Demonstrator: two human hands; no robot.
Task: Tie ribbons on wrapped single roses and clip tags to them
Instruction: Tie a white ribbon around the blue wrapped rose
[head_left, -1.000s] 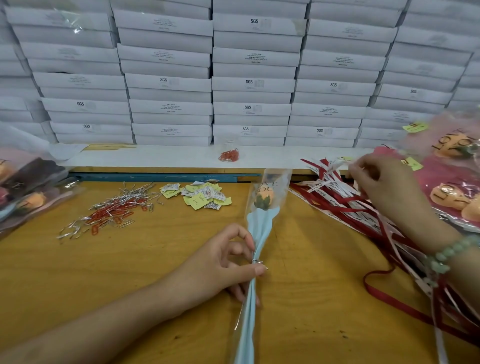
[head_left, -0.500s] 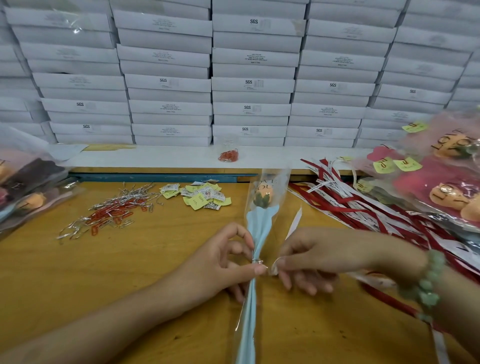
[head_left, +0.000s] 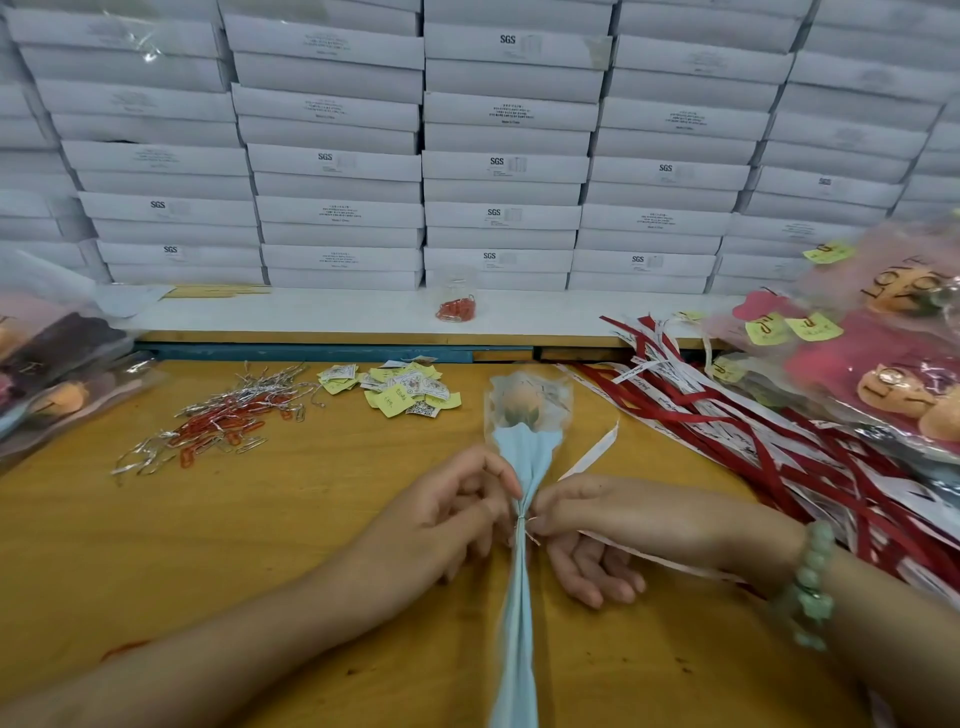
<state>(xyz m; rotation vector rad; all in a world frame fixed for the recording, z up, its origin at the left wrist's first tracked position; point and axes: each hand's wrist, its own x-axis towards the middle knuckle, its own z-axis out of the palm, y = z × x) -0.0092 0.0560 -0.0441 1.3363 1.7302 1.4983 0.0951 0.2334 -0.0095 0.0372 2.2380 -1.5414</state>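
Blue-wrapped rose (head_left: 524, 457) at frame centre: left hand (head_left: 457, 514) grips its neck, right hand (head_left: 587, 525) pinches a ribbon (head_left: 592, 452) there; stem end cut off below.

Takes right hand (head_left: 587, 525) off the ribbon pile (head_left: 769, 441) and across the surface to the neck of the wrapped rose (head_left: 524, 457). Brings one white ribbon (head_left: 592, 452) along in its grip: free end now up beside the blue wrap, rest trailing out under the wrist toward the right. Sets right fingers (head_left: 540, 512) against the wire tie (head_left: 522, 525), closer than 0.5 s ago. Shifts left hand (head_left: 452, 514) to meet the neck from its left side, just above the tie.
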